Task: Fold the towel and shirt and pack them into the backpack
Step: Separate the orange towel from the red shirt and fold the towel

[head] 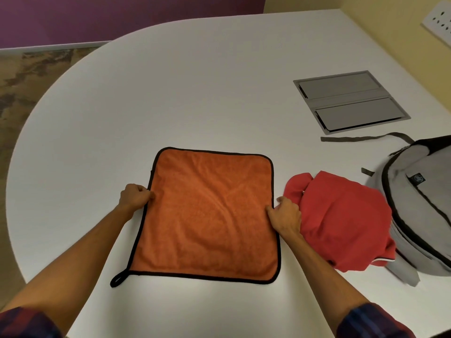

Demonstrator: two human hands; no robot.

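An orange towel (210, 213) with black trim and a corner loop lies spread flat on the white table (195, 89). My left hand (135, 197) pinches its left edge about halfway up. My right hand (284, 217) pinches the right edge opposite. A red shirt (341, 223) sits crumpled in a heap just right of my right hand, touching it. The grey backpack (422, 198) with black zip lines lies at the right edge, partly out of frame, with the shirt resting against it.
A grey hinged cable hatch (351, 101) is set into the table at the back right. A backpack strap (361, 138) trails along the table near it. A wall socket plate (439, 20) is at the top right. Floor shows beyond the rounded left table edge.
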